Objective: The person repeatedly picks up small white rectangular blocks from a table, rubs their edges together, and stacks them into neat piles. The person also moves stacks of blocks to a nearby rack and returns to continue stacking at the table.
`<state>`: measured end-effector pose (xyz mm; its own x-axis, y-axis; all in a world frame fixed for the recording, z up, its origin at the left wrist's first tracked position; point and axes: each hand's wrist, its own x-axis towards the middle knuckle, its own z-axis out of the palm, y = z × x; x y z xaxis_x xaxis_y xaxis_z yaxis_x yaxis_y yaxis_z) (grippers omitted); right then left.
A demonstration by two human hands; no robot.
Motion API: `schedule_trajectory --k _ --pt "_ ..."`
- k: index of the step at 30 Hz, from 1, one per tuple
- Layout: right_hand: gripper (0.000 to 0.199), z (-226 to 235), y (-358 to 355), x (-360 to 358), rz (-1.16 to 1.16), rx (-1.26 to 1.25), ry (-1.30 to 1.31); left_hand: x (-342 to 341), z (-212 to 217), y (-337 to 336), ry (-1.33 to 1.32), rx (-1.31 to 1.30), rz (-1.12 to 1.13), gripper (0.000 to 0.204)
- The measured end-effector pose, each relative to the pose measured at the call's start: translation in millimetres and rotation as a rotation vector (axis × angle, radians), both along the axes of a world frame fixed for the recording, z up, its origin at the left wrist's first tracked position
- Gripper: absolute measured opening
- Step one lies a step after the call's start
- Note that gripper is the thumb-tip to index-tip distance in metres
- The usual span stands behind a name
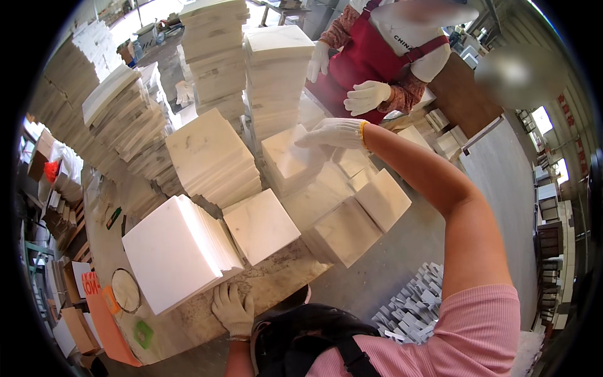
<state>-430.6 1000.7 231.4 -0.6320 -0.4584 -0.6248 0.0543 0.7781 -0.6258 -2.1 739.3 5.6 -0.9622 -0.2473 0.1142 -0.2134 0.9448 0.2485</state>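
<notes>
My right hand (334, 134), in a white knit glove, is stretched out over a low stack of pale marble tiles (290, 164). Its fingers are extended, and nothing shows in them; I cannot tell whether the fingertips touch the stack. At the table's near edge, my gloved left hand (232, 311) rests with its fingers laid on the worktop, holding nothing. Just beyond it stands a stack of white square tiles (173, 248). Beside that sits a shorter marble stack (262, 225), with another leaning stack (207, 154) behind.
Tall tile stacks (273, 75) rise at the back. Across from me stands a co-worker (383, 60) in a red apron and white gloves. A round disc (125, 291) and a green item (143, 334) lie on the worktop (188, 336). Grey offcuts (411, 308) cover floor at right.
</notes>
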Motion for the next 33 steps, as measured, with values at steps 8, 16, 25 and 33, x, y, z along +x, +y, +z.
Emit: schedule_trajectory --k 8,16,25,33 --pt "0.037 62 75 68 -0.128 -0.527 0.403 -5 6 3 0.052 -0.005 -0.053 0.055" --pt "0.044 64 137 273 -0.379 -0.824 -0.214 -1 5 5 0.071 -0.016 -0.035 0.053" --pt "0.035 -39 73 362 -0.209 -0.272 -0.142 0 4 -4 0.083 -0.021 -0.046 0.053" --pt "0.041 -54 49 386 -0.115 -0.22 -0.002 22 12 -5 0.087 0.103 -0.045 0.059"
